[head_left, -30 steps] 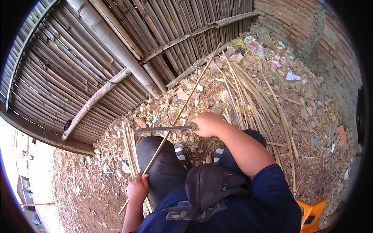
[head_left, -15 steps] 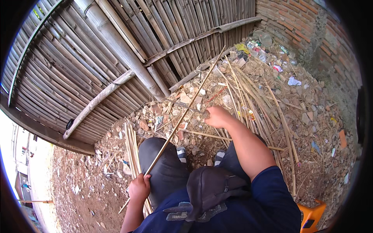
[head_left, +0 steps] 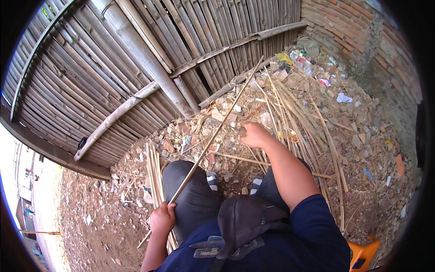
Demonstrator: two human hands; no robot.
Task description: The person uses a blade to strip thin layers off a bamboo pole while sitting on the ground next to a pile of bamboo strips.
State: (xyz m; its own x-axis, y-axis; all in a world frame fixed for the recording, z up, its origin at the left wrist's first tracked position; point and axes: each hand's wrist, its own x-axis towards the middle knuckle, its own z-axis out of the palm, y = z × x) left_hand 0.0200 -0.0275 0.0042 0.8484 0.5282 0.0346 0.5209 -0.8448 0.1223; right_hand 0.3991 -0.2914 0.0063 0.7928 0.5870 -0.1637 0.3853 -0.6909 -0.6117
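My left hand (head_left: 162, 218) is closed round the lower part of a long bamboo strip (head_left: 199, 158), beside my left knee. The strip slants up and away to the right, across that knee, its far end near the fence foot. Out in front, my right hand (head_left: 254, 135) is closed on the handle of a knife (head_left: 217, 121). Its dull, narrow blade points left and meets the strip; whether the edge bites into it I cannot tell. A bundle of pale bamboo strips (head_left: 155, 174) lies by my left leg.
Many more bamboo strips (head_left: 294, 113) lie spread on the ground to the right. A bamboo fence (head_left: 149, 63) stands ahead, with a brick wall (head_left: 349, 27) at the far right. Rubble and litter (head_left: 312, 63) cover the ground. An orange plastic chair (head_left: 364, 251) shows at lower right.
Almost nothing differs. Both hands keep their holds on the strip and the knife, and the whole view has shifted very slightly.
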